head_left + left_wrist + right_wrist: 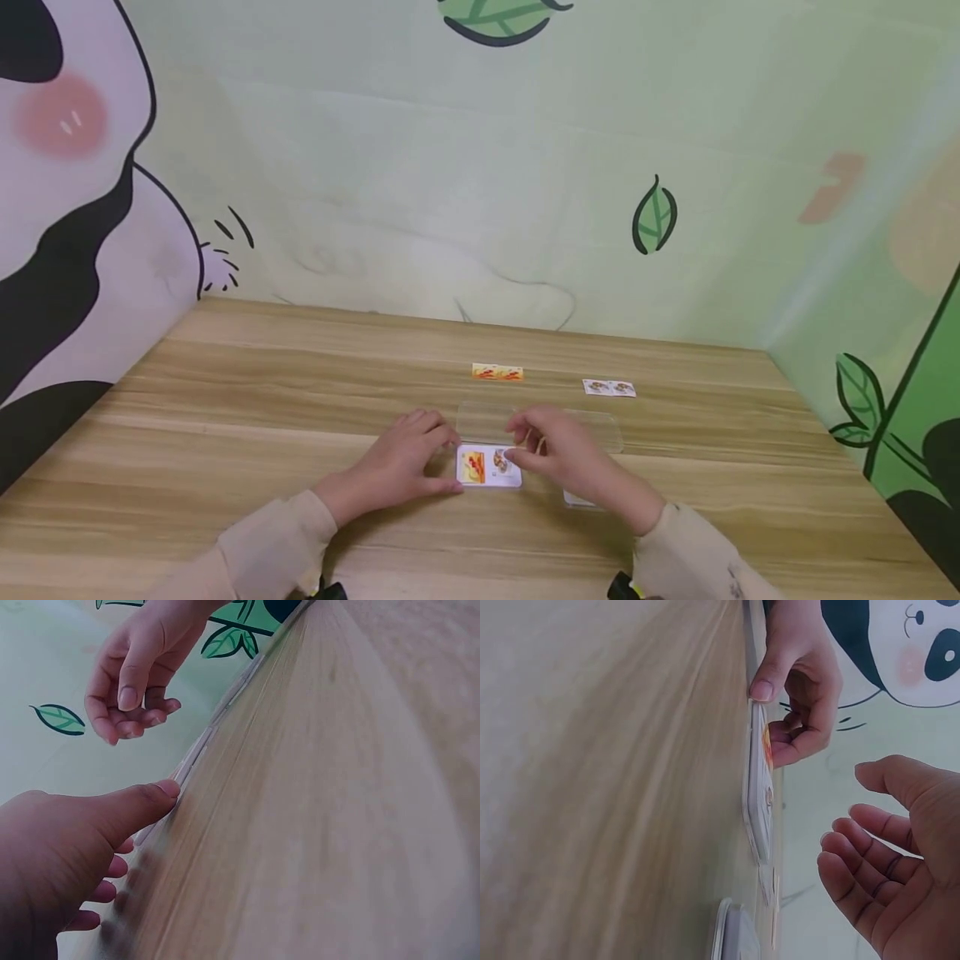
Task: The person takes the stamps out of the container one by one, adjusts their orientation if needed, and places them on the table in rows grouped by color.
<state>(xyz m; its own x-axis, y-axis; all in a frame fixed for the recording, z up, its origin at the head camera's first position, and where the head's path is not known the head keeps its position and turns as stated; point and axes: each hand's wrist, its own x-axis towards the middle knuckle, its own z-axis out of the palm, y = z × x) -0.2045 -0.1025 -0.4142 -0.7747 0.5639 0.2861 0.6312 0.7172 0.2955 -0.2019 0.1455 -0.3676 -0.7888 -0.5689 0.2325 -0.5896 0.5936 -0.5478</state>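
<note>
A flat, clear-edged case of white picture cards (488, 477) lies on the table, its top card showing an orange-yellow picture and a small brown one. My left hand (405, 458) holds its left end, thumb at the near corner and fingers at the far corner. In the right wrist view the case (759, 787) appears edge-on beneath that thumb. Over its right end hovers my right hand (562, 446), fingers loosely curled with nothing between them; the right wrist view shows this hand (900, 862) apart from the cards.
A second case (579, 499) sits partly hidden under my right forearm. Two transparent lids (483, 421) (603, 429) lie behind the cases. Farther back are an orange-yellow picture strip (497, 372) and a white one with brown pictures (609, 388). A printed wall (375, 208) borders the wooden table (247, 400).
</note>
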